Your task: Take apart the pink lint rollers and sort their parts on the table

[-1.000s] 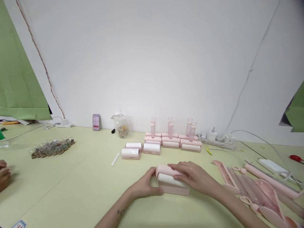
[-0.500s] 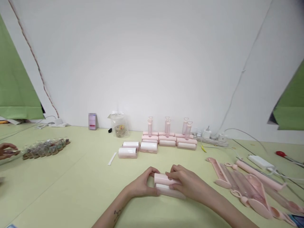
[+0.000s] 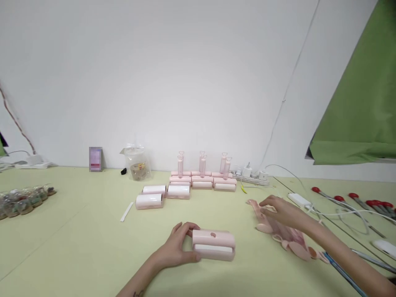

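Observation:
A pink lint roller case with a white roll showing along its front lies on the near middle of the table. My left hand grips its left end, thumb at the front and fingers behind. An oval slot shows in the top of the case. Off to the right, my right hand is over a group of pink plastic handle parts, fingers apart and bent, fingertips at the upper end of one piece. Whether they touch it is unclear. My forearm covers some of the parts.
Several finished-looking pink rollers with upright handles stand by the wall. White rolls in pink cases lie left of them, near a white strip. Glass jars are far left. Cables, a white adapter and red-tipped tools lie right.
My right hand has let go of the lint roller case and moved right to the pink parts. My left hand still holds the case. The view has turned right.

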A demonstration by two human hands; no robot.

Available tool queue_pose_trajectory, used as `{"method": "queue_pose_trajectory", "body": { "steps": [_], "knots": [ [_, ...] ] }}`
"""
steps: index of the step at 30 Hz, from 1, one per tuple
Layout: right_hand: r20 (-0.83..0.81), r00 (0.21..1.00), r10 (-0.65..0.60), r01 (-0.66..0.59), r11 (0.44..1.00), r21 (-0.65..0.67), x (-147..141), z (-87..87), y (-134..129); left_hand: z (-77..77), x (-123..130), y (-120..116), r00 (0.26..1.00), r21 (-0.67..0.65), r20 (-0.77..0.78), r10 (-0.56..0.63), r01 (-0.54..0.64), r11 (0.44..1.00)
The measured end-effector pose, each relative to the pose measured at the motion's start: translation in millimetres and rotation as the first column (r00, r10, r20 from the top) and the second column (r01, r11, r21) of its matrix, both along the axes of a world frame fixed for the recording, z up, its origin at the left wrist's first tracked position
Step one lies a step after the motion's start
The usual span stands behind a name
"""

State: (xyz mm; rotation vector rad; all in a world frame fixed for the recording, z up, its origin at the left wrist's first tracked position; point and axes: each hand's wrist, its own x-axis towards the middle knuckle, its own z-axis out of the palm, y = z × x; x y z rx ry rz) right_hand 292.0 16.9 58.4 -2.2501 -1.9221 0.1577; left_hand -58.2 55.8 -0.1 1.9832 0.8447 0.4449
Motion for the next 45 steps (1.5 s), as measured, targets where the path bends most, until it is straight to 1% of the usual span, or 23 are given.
{"method": "queue_pose_trajectory", "body": {
  "steps": [2,4,7,10,14,18,22,25,28,31,33,34,36,38,39,40,42,43,44,45],
  "knots": [
    [0.044,0.998,-0.048,0.050,0.998,-0.032,12.7,-9.3,0.0,0.1,-0.2,0.4,1.000,0.002,-0.005,0.002,-0.002,1.000],
    [0.087,0.992,-0.090,0.094,0.994,-0.051,18.0,-17.0,0.6,-0.4,-0.3,0.8,1.000,0.007,-0.006,0.000,0.000,1.000],
    [0.129,0.983,-0.133,0.144,0.986,-0.083,16.3,-25.8,3.9,-0.6,-0.3,0.5,1.000,0.006,-0.004,-0.002,0.002,1.000],
    [0.146,0.980,-0.138,0.157,0.979,-0.129,10.9,-29.6,9.4,0.0,-0.2,-0.3,1.000,0.003,0.004,0.001,-0.001,1.000],
    [0.173,0.975,-0.138,0.172,0.965,-0.196,5.9,-24.7,18.2,-0.2,-0.4,0.0,1.000,0.015,-0.003,0.004,-0.004,1.000],
    [0.207,0.969,-0.131,0.179,0.955,-0.236,1.9,-8.5,22.6,-0.1,-0.5,0.7,1.000,0.015,-0.013,-0.005,0.005,1.000],
    [0.209,0.977,-0.041,0.100,0.955,-0.279,-2.2,12.8,16.2,0.1,-0.8,1.3,1.000,0.031,-0.012,-0.018,0.018,0.999],
    [0.218,0.976,0.005,0.067,0.944,-0.324,-5.7,20.5,12.3,-1.8,-1.5,2.0,1.000,0.039,-0.004,-0.025,0.026,0.999],
    [0.260,0.965,-0.035,0.122,0.936,-0.330,-9.6,13.8,18.2,-4.3,-2.6,2.0,1.000,0.034,0.009,-0.021,0.021,0.999],
    [0.291,0.951,-0.100,0.199,0.920,-0.337,-12.7,-1.5,29.9,-5.8,-3.5,1.0,1.000,0.028,0.023,-0.016,0.016,0.999],
    [0.295,0.947,-0.126,0.230,0.909,-0.348,-13.5,-9.5,34.6,-6.4,-3.7,0.2,0.999,0.030,0.036,-0.013,0.012,0.999],
    [0.298,0.945,-0.135,0.238,0.908,-0.345,-13.6,-11.3,35.0,-6.8,-3.6,0.2,0.999,0.032,0.043,-0.011,0.009,0.999],
    [0.309,0.940,-0.144,0.243,0.918,-0.312,-13.8,-9.0,31.8,-7.6,-3.1,0.8,0.998,0.031,0.058,-0.008,0.007,0.999],
    [0.316,0.940,-0.127,0.213,0.943,-0.255,-16.9,-0.3,24.5,-8.9,-2.8,2.3,0.998,0.015,0.065,0.000,-0.001,1.000],
    [0.312,0.944,-0.105,0.182,0.956,-0.230,-20.7,5.2,19.8,-9.7,-2.8,3.2,0.998,0.000,0.063,0.007,-0.007,1.000],
    [0.292,0.954,-0.061,0.126,0.970,-0.209,-26.4,10.8,14.8,-10.6,-2.9,4.1,0.998,-0.018,0.061,0.014,-0.013,1.000],
    [0.199,0.976,0.089,-0.052,0.982,-0.184,-44.2,20.4,4.3,-12.3,-3.5,5.6,0.998,-0.052,0.053,0.017,-0.014,0.999],
    [0.133,0.971,0.197,-0.175,0.971,-0.162,-55.9,24.3,-0.7,-13.0,-3.8,6.1,0.999,-0.063,0.050,0.015,-0.012,0.998],
    [0.081,0.951,0.297,-0.284,0.948,-0.144,-68.8,27.7,-5.1,-13.6,-4.1,6.5,0.999,-0.067,0.050,0.013,-0.009,0.998],
    [0.065,0.924,0.378,-0.367,0.921,-0.130,-82.1,30.8,-8.7,-14.0,-4.3,6.8,0.999,-0.068,0.050,0.012,-0.009,0.998]
  ]
}}
